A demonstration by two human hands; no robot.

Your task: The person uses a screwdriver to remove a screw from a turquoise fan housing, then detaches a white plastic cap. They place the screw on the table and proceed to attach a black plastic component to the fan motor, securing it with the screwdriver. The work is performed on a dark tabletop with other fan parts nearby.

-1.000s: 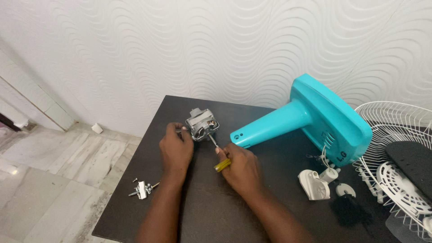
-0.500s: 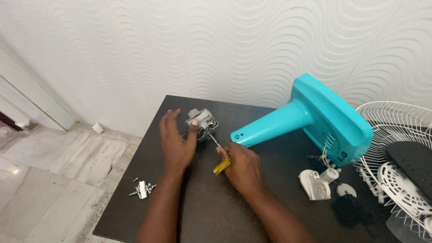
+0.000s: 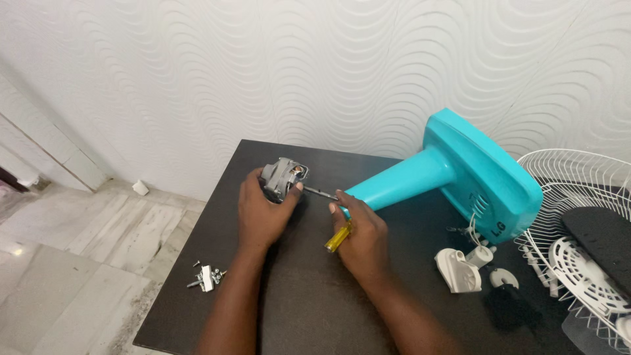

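A small grey fan motor (image 3: 284, 176) with a short shaft sits on the black table (image 3: 309, 309), and my left hand (image 3: 264, 212) grips it from the near side. My right hand (image 3: 358, 233) holds a screwdriver with a yellow handle (image 3: 338, 238), its fingers close to the motor's shaft. The turquoise fan stand and base (image 3: 460, 174) lies on its side just right of my hands, its neck pointing at the motor.
A small metal bracket with loose screws (image 3: 207, 277) lies near the table's left edge. White plastic parts (image 3: 460, 269) and a black cap (image 3: 509, 304) lie to the right. A white wire fan guard (image 3: 578, 223) fills the right side. Tiled floor lies left of the table.
My left hand let go of the motor for a moment with fingers spread, then closed on it again. The motor now lies turned with its shaft toward the right hand.
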